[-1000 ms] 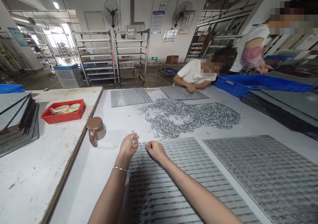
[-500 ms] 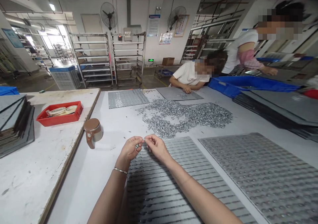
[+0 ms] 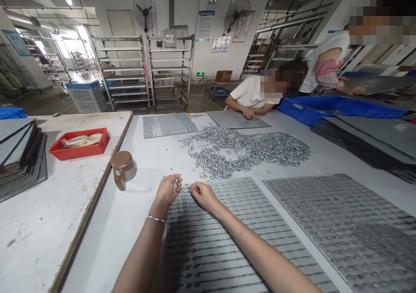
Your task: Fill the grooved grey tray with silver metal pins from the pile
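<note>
My left hand [image 3: 167, 190] is curled above the far left corner of a grey ridged board [image 3: 234, 215], fingers closed loosely round a few small shiny silvery pieces [image 3: 176, 183]. Its wrist wears a bracelet. Just right of it, my right hand [image 3: 204, 195] pinches thumb and fingers together low over the board's far rows; whatever lies between the fingertips is too small to make out. Pieces sit along the board's left side in its rows. Beyond the board spreads a heap of loose silvery pointed oval pieces [image 3: 247, 150].
A second board [image 3: 344, 223] with rows of pieces lies right. A brown-lidded mug [image 3: 125, 167] stands left, beside a red tray [image 3: 81, 148]. Stacked boards [image 3: 373, 137] and a blue bin [image 3: 338, 109] occupy the right. Across the table a person [image 3: 256, 96] leans over another board [image 3: 238, 119].
My hands were touching at the fingertips and have parted. My right hand is now lower over the board; my left has turned, showing the pieces in it. The view has shifted slightly.
</note>
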Available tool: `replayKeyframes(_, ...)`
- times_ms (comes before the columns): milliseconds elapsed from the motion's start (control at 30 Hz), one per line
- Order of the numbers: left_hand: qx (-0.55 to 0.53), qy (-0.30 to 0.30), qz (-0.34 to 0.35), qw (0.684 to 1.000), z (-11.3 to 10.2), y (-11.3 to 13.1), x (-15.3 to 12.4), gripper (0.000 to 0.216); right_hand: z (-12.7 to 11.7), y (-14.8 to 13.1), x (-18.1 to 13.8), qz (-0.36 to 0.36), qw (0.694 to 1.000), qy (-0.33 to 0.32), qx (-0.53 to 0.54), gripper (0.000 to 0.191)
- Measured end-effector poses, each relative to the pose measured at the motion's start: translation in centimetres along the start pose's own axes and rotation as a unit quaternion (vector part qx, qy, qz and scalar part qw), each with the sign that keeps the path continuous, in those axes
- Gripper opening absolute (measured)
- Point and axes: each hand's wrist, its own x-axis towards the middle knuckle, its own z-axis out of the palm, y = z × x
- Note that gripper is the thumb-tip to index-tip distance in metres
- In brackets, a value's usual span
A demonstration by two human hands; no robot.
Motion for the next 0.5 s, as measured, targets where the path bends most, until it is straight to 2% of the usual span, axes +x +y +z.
replayKeyframes(233,-0.031,0.004,-0.021,0.999,0.44,0.6,-0.49,0.003,-0.26,0.09,-0.73,-0.115,0.979,-0.083,-0.149,0.023)
replayKeyframes(400,-0.045,0.01,-0.034,0.998,0.74,0.46,-0.56,0.006,-0.7,-0.17,-0.63,-0.15,0.958,-0.107,-0.22,0.018)
replayKeyframes(500,-0.052,0.018,-0.04,0.998,0.79,0.64,-0.6,0.009,-0.44,-0.32,-0.47,-0.156,0.948,-0.117,-0.253,0.021)
